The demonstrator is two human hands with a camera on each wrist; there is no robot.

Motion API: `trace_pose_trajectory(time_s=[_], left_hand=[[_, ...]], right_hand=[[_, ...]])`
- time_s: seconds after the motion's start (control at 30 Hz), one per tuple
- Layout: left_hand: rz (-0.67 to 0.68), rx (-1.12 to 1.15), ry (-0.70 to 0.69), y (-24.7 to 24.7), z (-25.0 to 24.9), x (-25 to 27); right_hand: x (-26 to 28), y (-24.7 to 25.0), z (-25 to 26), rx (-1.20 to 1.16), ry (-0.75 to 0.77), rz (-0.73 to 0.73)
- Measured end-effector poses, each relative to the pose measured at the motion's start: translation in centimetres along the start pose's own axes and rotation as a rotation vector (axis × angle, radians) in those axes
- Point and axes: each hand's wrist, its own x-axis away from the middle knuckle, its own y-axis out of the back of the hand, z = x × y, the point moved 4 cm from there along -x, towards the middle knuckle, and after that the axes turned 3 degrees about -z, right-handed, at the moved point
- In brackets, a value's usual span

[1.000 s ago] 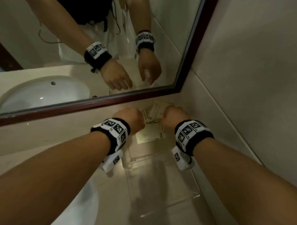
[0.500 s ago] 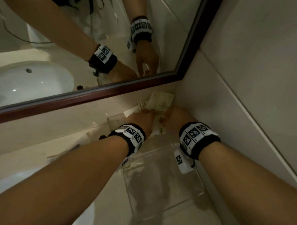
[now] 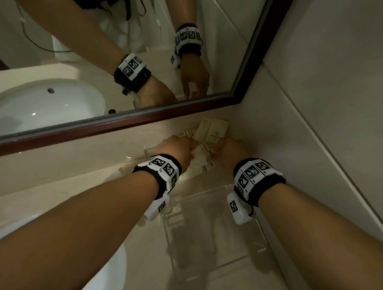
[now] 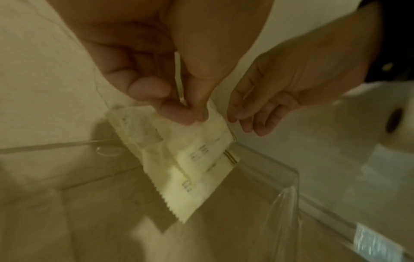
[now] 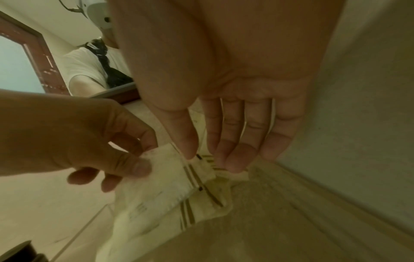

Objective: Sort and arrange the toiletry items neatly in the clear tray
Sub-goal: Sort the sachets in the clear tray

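I have both forearms stretched forward into the corner where the mirror (image 3: 126, 121) meets the side wall (image 3: 318, 106), wrists close together over the far end of the clear tray (image 3: 213, 252). My left hand (image 4: 170, 85) points down, thumb and forefinger pinching the top edge of a cream sachet (image 4: 197, 159) that hangs tilted with its lower end inside the tray's corner. My right hand (image 5: 235, 113) is beside it, fingers nearly straight and slack, tips pointing down at the striped packets (image 5: 208, 179) below; I cannot tell whether they touch.

The head view hides both sets of fingers behind the knuckles, yet it alone shows a taller packet (image 3: 212, 129) leaning in the corner behind the hands. The left wrist view alone shows the sachet's serrated bottom edge.
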Motion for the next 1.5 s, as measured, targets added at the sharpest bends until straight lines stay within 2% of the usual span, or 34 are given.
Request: trace_pose_trajectory(time_s=[0.1,0.33,0.43,0.67,0.8,1.13,1.27,1.5], left_hand=[[-0.058,0.064,0.007,1.0,1.1,0.2],[-0.147,0.158,0.026,3.4,4.6,1.2],[-0.162,0.182,0.042,3.5,6.1,2.0],[-0.148,0.247,0.104,2.4,9.0,4.0],[-0.134,0.272,0.083,2.3,9.6,4.8],[-0.12,0.289,-0.051,2.1,6.9,7.5],[-0.079,0.241,-0.097,0.0,4.9,9.1],[0.044,0.181,-0.152,-5.4,2.1,11.9]], right_hand=[[0.2,0.1,0.2,0.019,0.026,0.012],[0.7,-2.8,2.6,0.093,0.254,0.067],[0.7,-4.3,3.3,0.114,0.264,0.065],[0.4,-6.0,3.6,0.199,0.233,-0.043],[0.4,-6.0,3.8,0.185,0.199,-0.067],[3.6,-2.7,3.0,0.138,0.231,-0.128],[6.8,-1.8,1.2,0.141,0.221,-0.175],[12.2,-3.6,-3.6,0.192,0.118,-0.128]])
